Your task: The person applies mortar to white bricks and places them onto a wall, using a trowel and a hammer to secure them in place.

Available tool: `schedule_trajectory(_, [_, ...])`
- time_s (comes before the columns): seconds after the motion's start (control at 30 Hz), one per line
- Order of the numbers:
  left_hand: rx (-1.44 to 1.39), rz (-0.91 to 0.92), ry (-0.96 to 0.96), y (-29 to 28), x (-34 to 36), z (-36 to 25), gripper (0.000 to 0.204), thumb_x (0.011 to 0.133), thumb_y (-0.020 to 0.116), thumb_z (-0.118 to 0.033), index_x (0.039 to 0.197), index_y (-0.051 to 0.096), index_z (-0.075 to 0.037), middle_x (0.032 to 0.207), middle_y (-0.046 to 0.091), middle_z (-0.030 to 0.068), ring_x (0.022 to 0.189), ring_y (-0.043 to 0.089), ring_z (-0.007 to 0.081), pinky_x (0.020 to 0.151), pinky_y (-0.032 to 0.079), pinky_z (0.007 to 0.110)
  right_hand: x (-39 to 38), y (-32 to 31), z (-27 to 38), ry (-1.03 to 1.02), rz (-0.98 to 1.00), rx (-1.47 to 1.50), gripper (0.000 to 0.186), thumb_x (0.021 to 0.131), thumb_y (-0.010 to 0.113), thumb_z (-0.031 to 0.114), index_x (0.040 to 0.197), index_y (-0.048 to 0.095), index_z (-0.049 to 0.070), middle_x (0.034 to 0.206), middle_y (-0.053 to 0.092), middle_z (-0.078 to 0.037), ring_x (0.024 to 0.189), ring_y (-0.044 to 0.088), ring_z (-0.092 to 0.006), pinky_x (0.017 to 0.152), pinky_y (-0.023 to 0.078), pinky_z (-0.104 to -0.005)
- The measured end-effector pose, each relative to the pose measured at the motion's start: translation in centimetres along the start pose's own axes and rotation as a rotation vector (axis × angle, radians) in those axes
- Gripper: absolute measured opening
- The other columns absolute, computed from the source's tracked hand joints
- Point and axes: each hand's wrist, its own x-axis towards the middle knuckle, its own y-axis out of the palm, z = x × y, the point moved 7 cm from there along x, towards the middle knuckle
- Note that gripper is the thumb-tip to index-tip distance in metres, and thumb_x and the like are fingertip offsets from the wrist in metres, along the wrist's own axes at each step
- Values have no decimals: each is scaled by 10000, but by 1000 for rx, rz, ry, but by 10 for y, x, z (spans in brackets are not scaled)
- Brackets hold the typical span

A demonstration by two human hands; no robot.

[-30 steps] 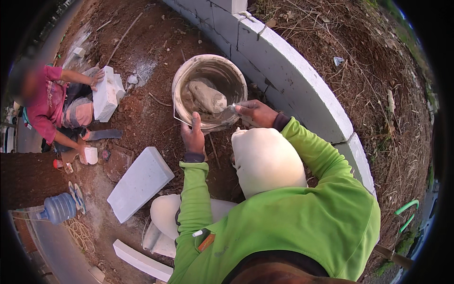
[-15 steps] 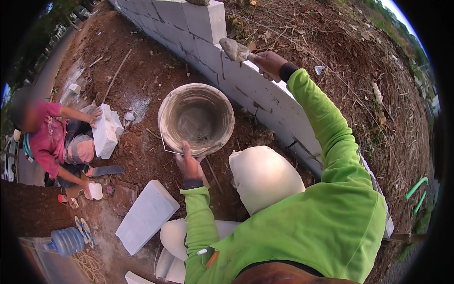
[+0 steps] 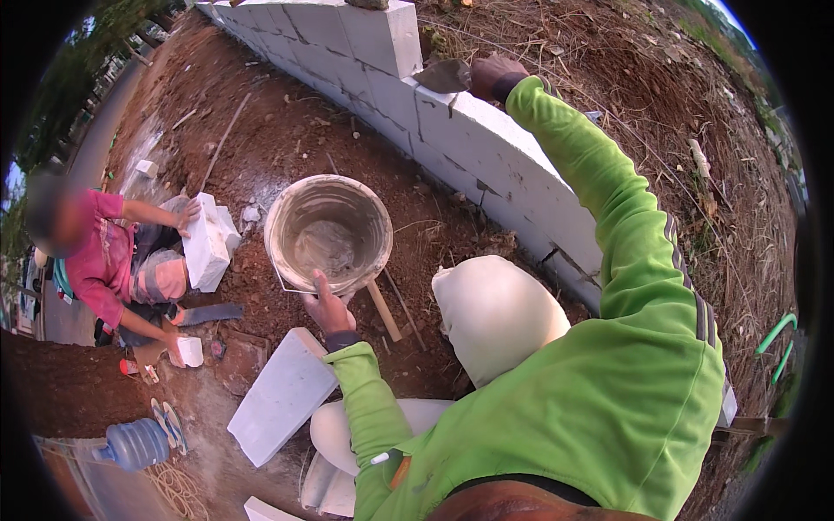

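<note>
The right hand (image 3: 497,76) closes its fingers round the trowel (image 3: 445,76) at the wall (image 3: 521,201)'s top edge; stiff, probably light, best held by its handle. The left hand (image 3: 329,307) grips the bucket (image 3: 361,210)'s near rim, likely heavy.

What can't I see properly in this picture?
- Head view: the handle of the trowel, hidden by the right hand around it.
- Head view: the top end of the wooden stick, hidden by the bucket.
- Head view: the rest of the white block, cut off by the bottom edge.
- Head view: the other person's head, blurred.
</note>
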Motion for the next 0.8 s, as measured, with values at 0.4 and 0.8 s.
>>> schedule_trajectory(0.4, [-10, 61, -65, 20, -7, 10, 658, 1008, 656, -379, 1520, 369, -82, 1445, 503, 175, 1187, 620, 336, 828, 629, 528, -97, 28, -34, 46, -100, 49, 248, 887, 590, 203, 1060, 733, 97, 932, 748, -175, 882, 741, -356, 759, 579, -489])
schedule_trajectory(0.8, [16, 230, -52, 53, -5, 35, 579, 1031, 645, -303, 1492, 445, -15, 1394, 560, 148, 1185, 601, 231, 946, 569, 395, -161, 52, -53, 108, -268, 55, 262, 939, 563, 236, 1154, 645, 109, 847, 725, -189, 787, 726, -387, 696, 560, -525])
